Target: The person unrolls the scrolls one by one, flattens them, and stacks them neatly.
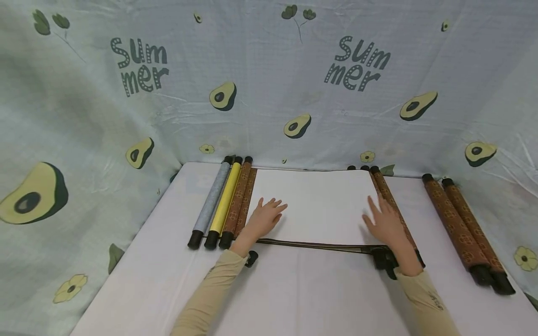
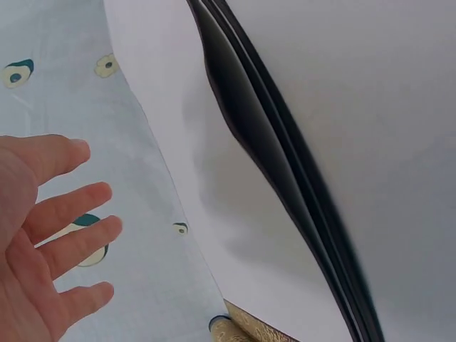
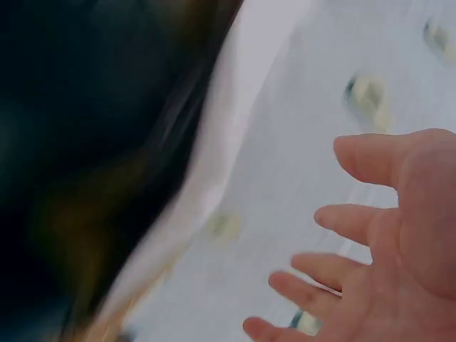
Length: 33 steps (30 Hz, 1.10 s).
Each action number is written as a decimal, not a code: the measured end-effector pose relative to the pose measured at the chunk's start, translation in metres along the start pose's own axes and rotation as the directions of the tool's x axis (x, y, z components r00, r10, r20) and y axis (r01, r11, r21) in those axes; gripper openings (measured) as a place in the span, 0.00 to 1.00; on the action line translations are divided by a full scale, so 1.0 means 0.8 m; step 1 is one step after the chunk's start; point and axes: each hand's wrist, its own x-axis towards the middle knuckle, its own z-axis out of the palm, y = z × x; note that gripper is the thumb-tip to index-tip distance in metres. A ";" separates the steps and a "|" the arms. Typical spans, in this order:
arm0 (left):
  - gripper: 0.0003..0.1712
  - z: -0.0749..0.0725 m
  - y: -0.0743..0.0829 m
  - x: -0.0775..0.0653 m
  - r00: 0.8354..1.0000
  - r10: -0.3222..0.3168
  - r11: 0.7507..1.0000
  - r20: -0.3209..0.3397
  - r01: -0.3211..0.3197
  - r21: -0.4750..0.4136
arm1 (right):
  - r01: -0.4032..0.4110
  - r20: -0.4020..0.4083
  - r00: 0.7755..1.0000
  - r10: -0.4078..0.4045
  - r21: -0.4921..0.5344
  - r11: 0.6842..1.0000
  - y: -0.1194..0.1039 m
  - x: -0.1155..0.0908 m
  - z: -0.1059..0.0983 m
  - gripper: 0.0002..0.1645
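Note:
A white sheet (image 1: pixel 313 205) lies spread flat, with patterned brown rolls along its left and right edges. Over its left part my left hand (image 1: pixel 264 220) reaches with fingers spread, gripping nothing. My right hand (image 1: pixel 385 225) is at the sheet's right edge, beside a brown roll (image 1: pixel 391 200), its fingers also apart and straight. Whether either hand touches the sheet cannot be told. The left wrist view shows several dark layered edges (image 2: pixel 285 157) along the near side, bowed apart. In the right wrist view my right palm (image 3: pixel 413 271) faces the camera, near a blurred dark shape.
Left of the sheet lie a grey roll (image 1: pixel 214 196), a yellow roll (image 1: pixel 226 200) and a brown roll (image 1: pixel 238 200), all with black end caps. Farther right are two brown rolls (image 1: pixel 456 221). A cloth wall (image 1: pixel 260 56) with avocado prints encloses the white table (image 1: pixel 294 294).

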 end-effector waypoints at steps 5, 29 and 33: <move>0.15 0.000 -0.002 -0.001 0.999 0.033 0.999 -0.036 -0.033 -0.004 | -0.163 0.038 0.986 0.164 -0.026 0.986 0.085 -0.028 -0.016 0.35; 0.08 -0.003 -0.011 -0.008 0.980 0.168 0.985 -0.102 -0.163 0.059 | -0.694 0.310 0.653 0.690 -0.120 0.710 0.250 -0.086 -0.017 0.67; 0.08 -0.003 -0.012 -0.009 0.981 0.167 0.985 -0.098 -0.162 0.052 | -0.694 0.315 0.638 0.702 -0.160 0.702 0.258 -0.086 -0.018 0.69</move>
